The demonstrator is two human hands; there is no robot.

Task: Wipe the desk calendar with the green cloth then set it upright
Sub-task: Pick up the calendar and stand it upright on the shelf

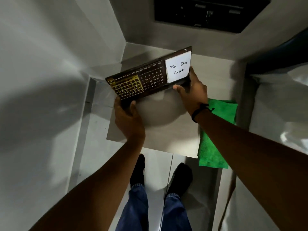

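Observation:
The desk calendar is a dark brown board with month names, number grids and a white "To Do List" pad at its right end. It is held up above the small grey table, tilted with its face toward me. My left hand grips its lower left corner. My right hand grips its lower right end, under the pad. The green cloth lies flat on the table's right side, partly under my right forearm, touched by neither hand.
White walls close in on the left and at the back. A dark recessed panel sits in the wall above. A pale surface stands to the right of the table. My feet in dark socks stand on the floor below the table's front edge.

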